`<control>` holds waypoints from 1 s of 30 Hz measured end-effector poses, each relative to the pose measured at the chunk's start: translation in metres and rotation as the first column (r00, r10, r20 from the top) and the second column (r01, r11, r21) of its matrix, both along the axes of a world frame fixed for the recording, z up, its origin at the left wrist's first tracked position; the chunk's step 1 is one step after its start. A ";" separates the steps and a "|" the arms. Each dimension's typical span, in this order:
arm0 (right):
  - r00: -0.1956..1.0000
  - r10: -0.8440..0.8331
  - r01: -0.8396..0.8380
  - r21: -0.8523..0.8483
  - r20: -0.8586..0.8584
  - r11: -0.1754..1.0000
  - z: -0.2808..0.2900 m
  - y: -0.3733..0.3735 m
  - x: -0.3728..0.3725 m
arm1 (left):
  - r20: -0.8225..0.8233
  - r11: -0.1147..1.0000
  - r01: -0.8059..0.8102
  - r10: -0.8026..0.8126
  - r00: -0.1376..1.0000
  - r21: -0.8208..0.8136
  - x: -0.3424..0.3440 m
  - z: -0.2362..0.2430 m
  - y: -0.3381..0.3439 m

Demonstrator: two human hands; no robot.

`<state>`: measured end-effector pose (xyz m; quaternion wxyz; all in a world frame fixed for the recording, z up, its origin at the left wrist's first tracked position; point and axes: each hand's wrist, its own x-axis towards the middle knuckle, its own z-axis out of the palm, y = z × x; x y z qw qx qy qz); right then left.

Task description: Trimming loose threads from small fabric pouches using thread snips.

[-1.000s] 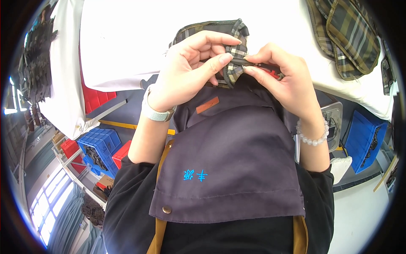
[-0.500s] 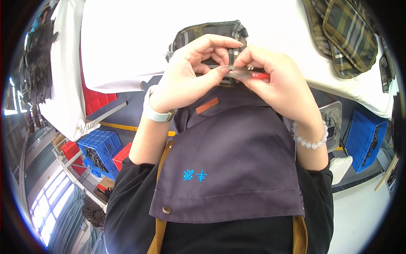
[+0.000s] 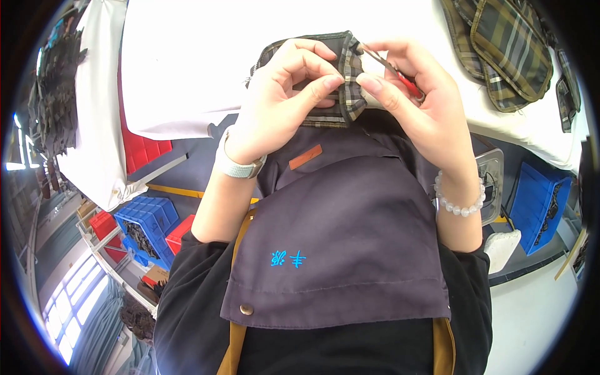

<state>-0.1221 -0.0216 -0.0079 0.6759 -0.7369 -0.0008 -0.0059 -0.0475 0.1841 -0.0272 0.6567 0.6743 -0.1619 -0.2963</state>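
Note:
A plaid fabric pouch [image 3: 354,87] with dark bound edges and a zip on its left side lies at the near edge of the white table. My left hand [image 3: 287,87] is over it, thumb and fingertips closed at the dark binding. Part of the pouch is hidden under that hand. Just right of the pouch, my right hand [image 3: 419,87] holds small scissors with red handles [image 3: 409,85]. Their thin blades point up and left toward the pouch's upper right corner. The right thumb and forefinger are spread apart, with the handles resting inside the hand.
More plaid pieces [image 3: 509,53] are stacked at the right of the white-covered table [image 3: 187,62]. Blue crates [image 3: 147,219] with dark items stand at lower left, near red bins [image 3: 142,147]. Another blue crate [image 3: 542,206] is at right. A dark apron [image 3: 337,244] covers my front.
My right hand has moved up and right, away from the left fingertips, with the scissors turning to point up-left. My left hand has shifted slightly up, and more of the pouch shows.

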 end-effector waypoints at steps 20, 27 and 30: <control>0.997 -0.023 0.038 -0.201 0.074 0.979 -0.025 -0.002 -0.010 | -0.073 0.997 0.010 -0.016 0.997 -0.081 0.003 0.003 0.002; 0.994 -0.085 0.083 -0.039 -0.064 0.996 -0.022 -0.001 -0.010 | -0.121 0.997 -0.054 0.048 0.991 -0.051 0.003 0.008 0.000; 0.994 -0.102 0.108 -0.196 0.039 0.975 -0.015 0.012 -0.011 | -0.300 0.968 -0.141 0.075 0.951 -0.206 0.011 0.014 -0.001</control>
